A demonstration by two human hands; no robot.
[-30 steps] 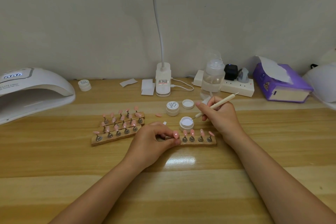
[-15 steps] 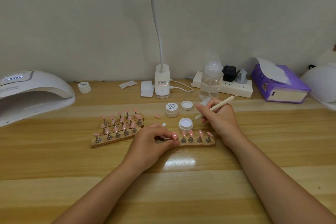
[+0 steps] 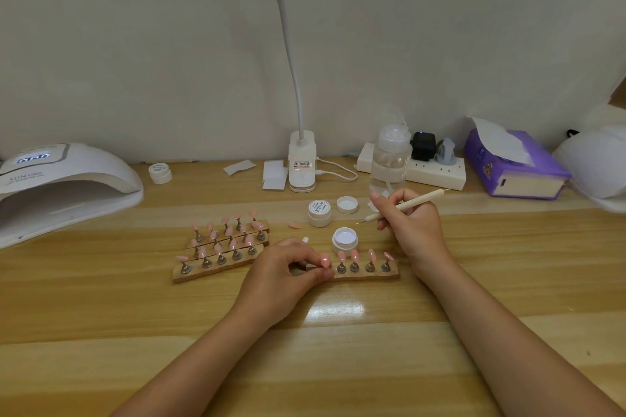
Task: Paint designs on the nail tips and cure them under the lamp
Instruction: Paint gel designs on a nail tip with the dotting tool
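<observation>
The right hand [image 3: 411, 225] pinches the dotting pen [image 3: 404, 205], tip pointing left above the open gel pot [image 3: 345, 240]. The left hand [image 3: 288, 272] pinches the wooden holder [image 3: 367, 271] with pink nail tips [image 3: 354, 254], just below the pot.

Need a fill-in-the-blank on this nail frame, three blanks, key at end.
The right hand holds a ____ with a cream handle.
The left hand pinches one end of the wooden strip carrying ____ nail tips.
The open gel pot stands just behind that strip; its lid lies beside a ____ pot.
Missing: dotting pen; five; closed
</observation>
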